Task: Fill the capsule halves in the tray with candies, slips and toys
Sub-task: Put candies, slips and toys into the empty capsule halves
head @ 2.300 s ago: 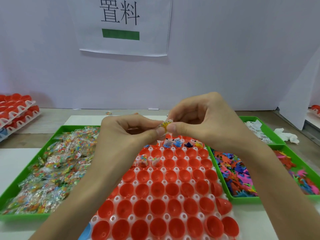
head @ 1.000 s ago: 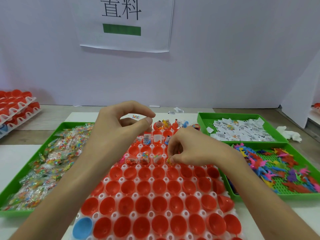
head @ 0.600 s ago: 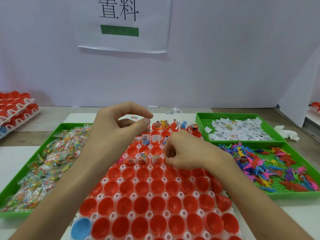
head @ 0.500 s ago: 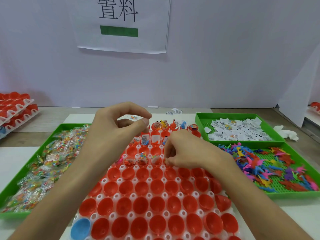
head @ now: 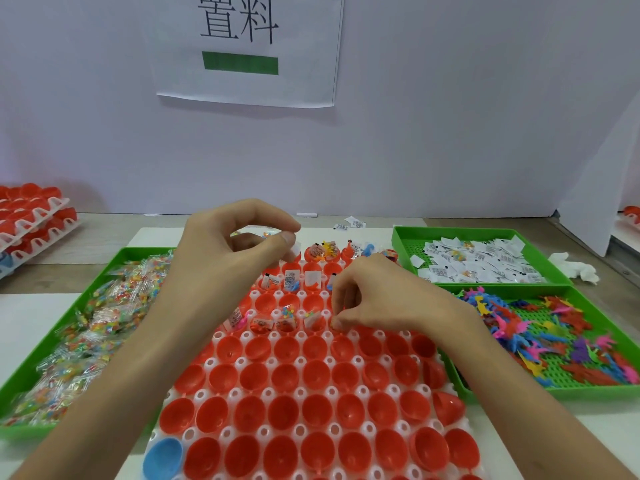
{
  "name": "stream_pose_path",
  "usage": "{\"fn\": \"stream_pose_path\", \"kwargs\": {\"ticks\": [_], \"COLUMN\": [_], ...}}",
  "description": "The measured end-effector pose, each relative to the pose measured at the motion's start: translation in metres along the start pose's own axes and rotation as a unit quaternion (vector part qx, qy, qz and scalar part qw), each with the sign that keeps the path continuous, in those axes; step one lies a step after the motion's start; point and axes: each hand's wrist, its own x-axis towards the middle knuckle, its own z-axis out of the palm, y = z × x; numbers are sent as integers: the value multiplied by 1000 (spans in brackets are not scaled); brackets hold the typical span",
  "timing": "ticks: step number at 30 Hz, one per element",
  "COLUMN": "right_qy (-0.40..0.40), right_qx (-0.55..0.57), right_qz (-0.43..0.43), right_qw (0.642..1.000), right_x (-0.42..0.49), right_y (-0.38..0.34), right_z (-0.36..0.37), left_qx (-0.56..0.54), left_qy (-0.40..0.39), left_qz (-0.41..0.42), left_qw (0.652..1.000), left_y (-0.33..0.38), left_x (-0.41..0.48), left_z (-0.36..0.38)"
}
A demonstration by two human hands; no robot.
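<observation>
dimly, left hand [head: 225, 268] pinches candy packet [head: 267, 234]; right hand [head: 381, 299]'s hold is unclear

Two hands, left hand [head: 228, 268] and right hand [head: 381, 296], one white capsule tray [head: 331, 392], three green bins – candy bin [head: 136, 252], slip bin [head: 460, 233], toy bin [head: 554, 391] – one blue capsule half [head: 162, 459] lower left, one wall sign [head: 249, 88].

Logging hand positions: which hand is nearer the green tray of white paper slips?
Right. The right hand lies just left of the slip tray, over the red capsule halves; the left hand is farther left.
</observation>
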Motion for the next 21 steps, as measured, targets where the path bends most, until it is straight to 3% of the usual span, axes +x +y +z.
{"fn": "stream_pose_path", "kwargs": {"ticks": [4,6,9,14,21], "right_qy": [9,43,106,161,248], "right_qx": [10,11,17,23,58], "right_qz": [-3,1,7,41,82], "right_qw": [1000,999,994,986,964], "right_x": [-2,-4,-11,-28,-49], "right_y": [1,3,9,30,60], "right_z": [-6,-14,-35,-71,-99], "left_qx": [105,248,396,446,452], "left_qy": [-46,-73,-95,-141,-109], "left_qz": [13,7,-78,-186,-185], "left_qw": [993,966,910,864,865], "left_y": [-4,-16,-42,-80,-99], "left_x": [10,20,36,43,48], "left_z": [-17,-38,-74,-109,-103]}}
